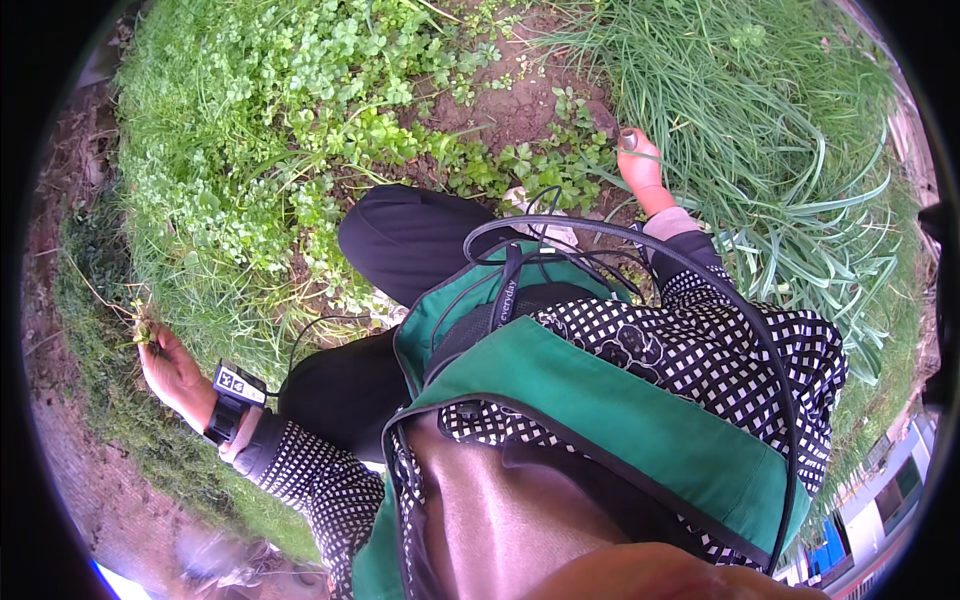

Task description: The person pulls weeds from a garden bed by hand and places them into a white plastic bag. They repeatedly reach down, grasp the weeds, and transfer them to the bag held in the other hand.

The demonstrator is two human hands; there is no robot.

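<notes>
Out at the left, my left hand [174, 369] pinches a small tuft of pulled weeds [142, 330] with thin roots and stems. A strap with a small box sits around that wrist. On the right, my right hand [643, 169] is closed around a small hand tool [628, 139], whose metal collar shows at the fist. Its dark working end seems to meet the soil, but its shape is hard to make out. Low leafy green plants [525, 161] grow just left of this hand, and long grass-like leaves [697, 112] brush its other side.
A patch of bare brown soil [517, 97] lies ahead between the leafy plants [315, 67] and the long-leaved clump. My bent knees [412, 225] are close to the plants. Black cables [592, 259] loop before my green apron [600, 382]. Dirt ground [112, 487] borders the left side.
</notes>
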